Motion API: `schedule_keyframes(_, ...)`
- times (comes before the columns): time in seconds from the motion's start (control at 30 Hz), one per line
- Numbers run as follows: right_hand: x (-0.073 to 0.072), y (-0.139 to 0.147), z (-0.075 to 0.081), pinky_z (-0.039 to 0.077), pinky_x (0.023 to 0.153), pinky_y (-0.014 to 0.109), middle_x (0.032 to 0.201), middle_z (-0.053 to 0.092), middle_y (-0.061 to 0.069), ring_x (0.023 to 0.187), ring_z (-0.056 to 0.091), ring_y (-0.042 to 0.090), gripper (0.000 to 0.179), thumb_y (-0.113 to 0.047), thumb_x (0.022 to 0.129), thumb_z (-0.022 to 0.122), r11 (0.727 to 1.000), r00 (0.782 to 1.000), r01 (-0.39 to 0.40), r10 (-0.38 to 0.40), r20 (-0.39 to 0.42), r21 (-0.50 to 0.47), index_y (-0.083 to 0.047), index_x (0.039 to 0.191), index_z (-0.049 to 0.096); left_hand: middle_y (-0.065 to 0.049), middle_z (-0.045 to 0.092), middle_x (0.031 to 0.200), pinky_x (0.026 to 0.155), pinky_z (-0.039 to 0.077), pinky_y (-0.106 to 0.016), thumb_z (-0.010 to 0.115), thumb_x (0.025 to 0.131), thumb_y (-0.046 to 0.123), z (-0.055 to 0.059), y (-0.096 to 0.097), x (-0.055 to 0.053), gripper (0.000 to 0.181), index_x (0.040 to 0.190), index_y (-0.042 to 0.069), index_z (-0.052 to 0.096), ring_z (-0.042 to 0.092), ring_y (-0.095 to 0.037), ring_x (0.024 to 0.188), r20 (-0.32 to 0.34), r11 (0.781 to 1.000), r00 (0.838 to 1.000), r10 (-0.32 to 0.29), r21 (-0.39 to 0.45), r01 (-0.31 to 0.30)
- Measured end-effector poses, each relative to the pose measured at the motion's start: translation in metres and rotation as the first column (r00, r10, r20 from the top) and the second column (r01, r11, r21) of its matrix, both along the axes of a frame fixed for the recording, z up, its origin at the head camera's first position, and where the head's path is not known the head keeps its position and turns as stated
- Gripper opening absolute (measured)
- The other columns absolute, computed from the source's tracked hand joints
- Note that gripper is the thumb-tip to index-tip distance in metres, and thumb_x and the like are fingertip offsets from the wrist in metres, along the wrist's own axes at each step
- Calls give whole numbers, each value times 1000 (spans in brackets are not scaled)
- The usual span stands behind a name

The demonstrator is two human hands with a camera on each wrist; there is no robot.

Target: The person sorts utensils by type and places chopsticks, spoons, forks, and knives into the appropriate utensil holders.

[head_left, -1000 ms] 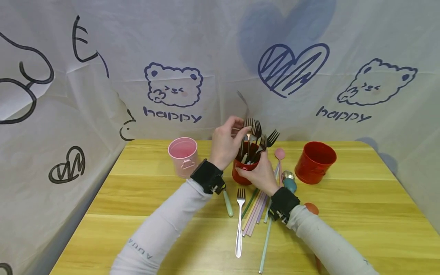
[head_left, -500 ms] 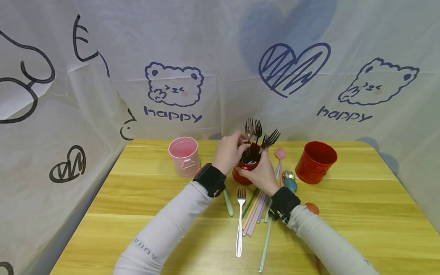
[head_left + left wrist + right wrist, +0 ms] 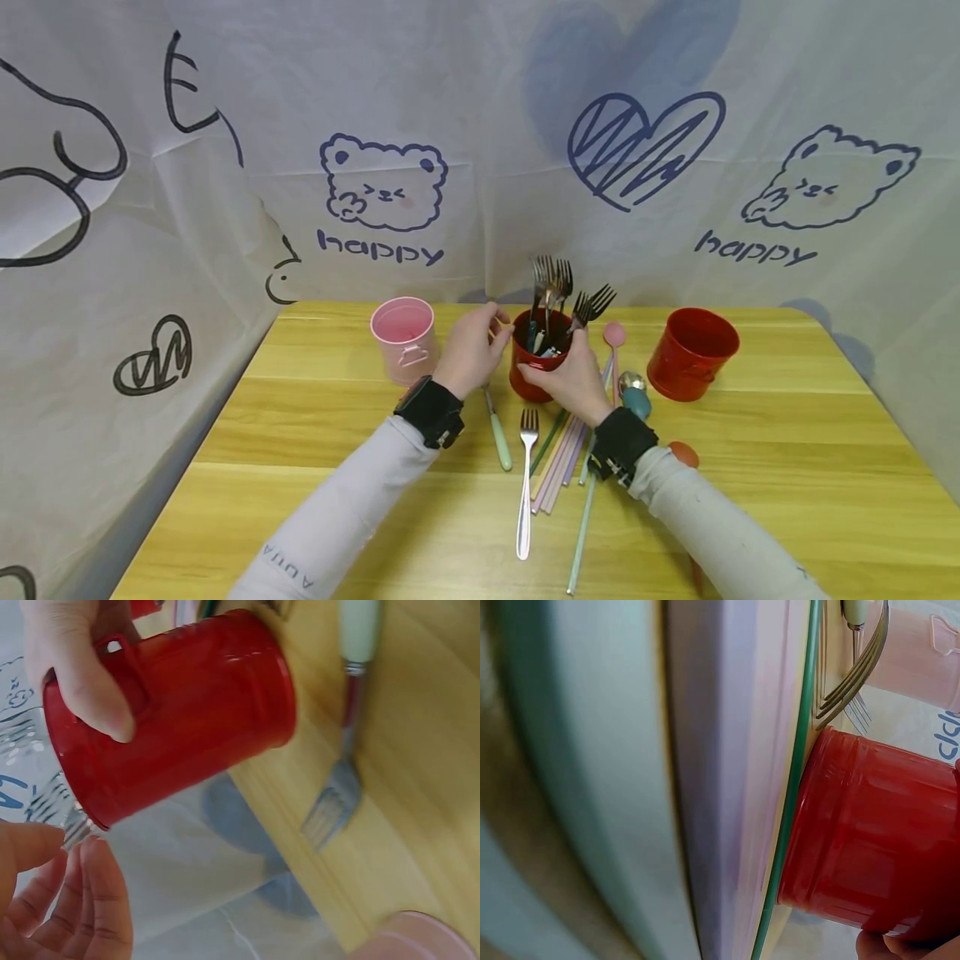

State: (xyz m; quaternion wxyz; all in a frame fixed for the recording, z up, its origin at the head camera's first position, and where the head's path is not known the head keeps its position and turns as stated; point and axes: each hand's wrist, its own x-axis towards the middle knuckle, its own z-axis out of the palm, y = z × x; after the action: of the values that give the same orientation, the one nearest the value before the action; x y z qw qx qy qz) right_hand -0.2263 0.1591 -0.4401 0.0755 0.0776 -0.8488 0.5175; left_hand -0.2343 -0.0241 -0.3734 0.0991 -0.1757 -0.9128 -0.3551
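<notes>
My right hand (image 3: 572,379) grips the side of a red metal bucket (image 3: 531,388), its thumb over the near wall, as the left wrist view also shows. Several forks (image 3: 553,287) stand in the bucket, tines up, some leaning right over the rim. Just left of the bucket is my left hand (image 3: 472,350), fingers loosely bent and holding nothing. Its fingertips (image 3: 105,877) are close to the rim and the tines in the left wrist view. A fork with a mint green handle (image 3: 501,443) lies below the left hand. Nearer the front lies an all-silver fork (image 3: 524,492).
A pink bucket (image 3: 411,358) stands to the left, and another red bucket (image 3: 678,379) to the right. Several pastel sticklike handles (image 3: 558,471) lie under my right wrist. Beside them are a pink spoon (image 3: 614,335), a teal spoon (image 3: 637,404) and an orange-red round-ended piece (image 3: 683,454).
My left hand lowered a fork into the red bucket among the others, let go and drew back to the left. The right hand stays on the bucket.
</notes>
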Motion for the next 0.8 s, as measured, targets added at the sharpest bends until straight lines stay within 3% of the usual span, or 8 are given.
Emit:
schedule_keyframes(0.13, 0, 0, -1, 48, 108, 54, 141, 54, 22, 127, 57, 39, 93, -22, 76, 86, 1000, 1000, -2, 1, -7, -13, -3, 147, 30, -11, 69, 87, 65, 53, -31, 65, 96, 13, -8, -10, 2, 12, 103, 4, 65, 64, -22, 75, -13, 999, 1000, 13, -32, -13)
schedule_keyframes(0.43, 1, 0, 1, 48, 108, 55, 143, 53, 21, 129, 56, 38, 95, -21, 76, 86, 1000, 1000, -4, 4, 9, -21, -5, 149, 27, -8, 71, 88, 60, 47, -26, 67, 95, 16, -19, -25, 9, 15, 105, 5, 65, 62, -20, 71, 89, 988, 995, 51, -149, -37)
schedule_keyframes(0.8, 0, 0, 1, 46, 110, 55, 144, 51, 19, 131, 54, 37, 99, -21, 76, 87, 1000, 1000, -6, 6, -1, -22, -6, 152, 25, -7, 68, 83, 63, 47, -30, 67, 92, 14, -42, -30, 15, 9, 98, 7, 66, 62, -20, 73, 173, 967, 984, 31, -253, 13)
